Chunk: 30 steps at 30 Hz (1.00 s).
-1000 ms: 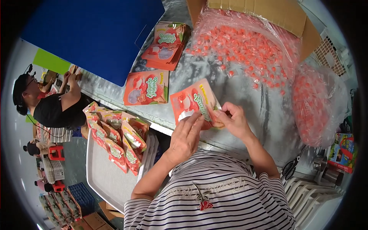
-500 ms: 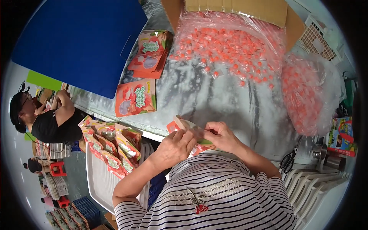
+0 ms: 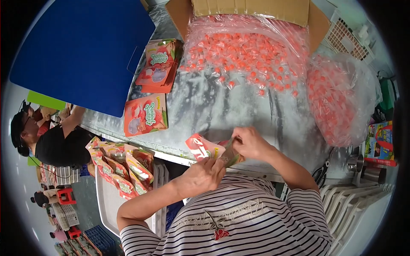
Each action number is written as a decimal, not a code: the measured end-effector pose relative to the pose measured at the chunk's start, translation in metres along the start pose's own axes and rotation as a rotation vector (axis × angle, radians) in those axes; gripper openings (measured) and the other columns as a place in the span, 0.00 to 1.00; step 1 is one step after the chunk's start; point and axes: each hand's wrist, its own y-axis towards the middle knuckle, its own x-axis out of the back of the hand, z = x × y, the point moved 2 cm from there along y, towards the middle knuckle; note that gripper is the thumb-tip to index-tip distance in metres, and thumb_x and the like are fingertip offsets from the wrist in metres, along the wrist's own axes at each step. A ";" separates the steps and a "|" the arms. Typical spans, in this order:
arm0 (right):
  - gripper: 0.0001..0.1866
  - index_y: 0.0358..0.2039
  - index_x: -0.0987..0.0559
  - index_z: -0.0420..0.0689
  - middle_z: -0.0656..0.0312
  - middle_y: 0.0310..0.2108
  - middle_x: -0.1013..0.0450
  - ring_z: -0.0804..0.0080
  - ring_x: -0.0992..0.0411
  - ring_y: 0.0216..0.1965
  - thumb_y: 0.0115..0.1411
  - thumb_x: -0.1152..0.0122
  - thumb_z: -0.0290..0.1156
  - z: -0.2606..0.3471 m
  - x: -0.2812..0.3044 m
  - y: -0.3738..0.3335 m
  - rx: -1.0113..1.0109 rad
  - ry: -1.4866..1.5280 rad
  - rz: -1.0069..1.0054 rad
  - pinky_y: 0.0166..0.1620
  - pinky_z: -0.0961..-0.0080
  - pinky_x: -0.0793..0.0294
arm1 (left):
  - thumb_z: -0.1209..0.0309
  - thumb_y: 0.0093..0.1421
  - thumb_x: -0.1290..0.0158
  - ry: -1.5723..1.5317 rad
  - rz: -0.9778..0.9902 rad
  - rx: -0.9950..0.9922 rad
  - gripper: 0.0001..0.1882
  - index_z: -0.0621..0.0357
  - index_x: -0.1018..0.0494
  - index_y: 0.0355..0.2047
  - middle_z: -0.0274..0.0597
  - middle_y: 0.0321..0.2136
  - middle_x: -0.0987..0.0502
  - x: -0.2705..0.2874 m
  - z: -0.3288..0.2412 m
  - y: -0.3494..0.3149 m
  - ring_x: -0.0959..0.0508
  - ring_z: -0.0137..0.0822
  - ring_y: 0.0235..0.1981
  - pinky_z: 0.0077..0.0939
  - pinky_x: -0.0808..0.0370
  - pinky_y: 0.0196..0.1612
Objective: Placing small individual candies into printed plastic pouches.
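A pink and red candy pouch (image 3: 204, 147) is between my hands, just above the table's near edge. My left hand (image 3: 204, 174) is closed round its lower left part. With thumb and fingers pinched, my right hand (image 3: 252, 144) grips the pouch's right edge, where a silvery and green part shows. Whether anything is inside the pouch, I cannot tell. Flat pouches of the same look lie to the left in a small pile (image 3: 146, 114) and a taller stack (image 3: 159, 64). Beyond my hands, wrapped red candies (image 3: 243, 55) spill from a clear bag lying in a cardboard box (image 3: 252, 7).
Filled pouches (image 3: 121, 166) stand on a white tray (image 3: 109, 205) at my left. A large blue panel (image 3: 81, 51) covers the far left. Right of the candies sits another clear candy bag (image 3: 335, 102), with black scissors (image 3: 320, 173) nearer me. A co-worker (image 3: 60, 141) is at the left.
My right hand has moved slightly right and up, and my left hand has dropped a little. The pouch has turned, showing more of its red printed front. The whole view has shifted slightly.
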 end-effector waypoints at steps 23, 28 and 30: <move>0.17 0.42 0.23 0.40 0.56 0.39 0.24 0.68 0.25 0.43 0.56 0.35 0.36 -0.037 0.014 0.019 0.094 0.075 -0.022 0.47 0.71 0.27 | 0.77 0.44 0.47 -0.377 0.006 0.195 0.11 0.64 0.27 0.31 0.45 0.26 0.27 0.032 0.029 0.011 0.25 0.44 0.27 0.36 0.26 0.30; 0.34 0.60 0.37 0.42 0.48 0.64 0.46 0.42 0.51 0.64 0.61 0.47 0.52 -0.108 0.110 0.054 -0.067 -0.624 -0.501 0.64 0.50 0.51 | 0.74 0.49 0.45 -0.167 0.123 0.398 0.07 0.61 0.29 0.28 0.45 0.23 0.26 0.042 0.042 -0.011 0.25 0.45 0.24 0.35 0.25 0.29; 0.34 0.61 0.37 0.45 0.48 0.64 0.46 0.42 0.51 0.64 0.61 0.48 0.53 -0.132 0.130 0.058 -0.102 -0.691 -0.540 0.65 0.50 0.52 | 0.72 0.52 0.44 -0.136 0.140 0.413 0.06 0.60 0.29 0.28 0.45 0.22 0.26 0.043 0.043 -0.015 0.24 0.47 0.22 0.37 0.25 0.29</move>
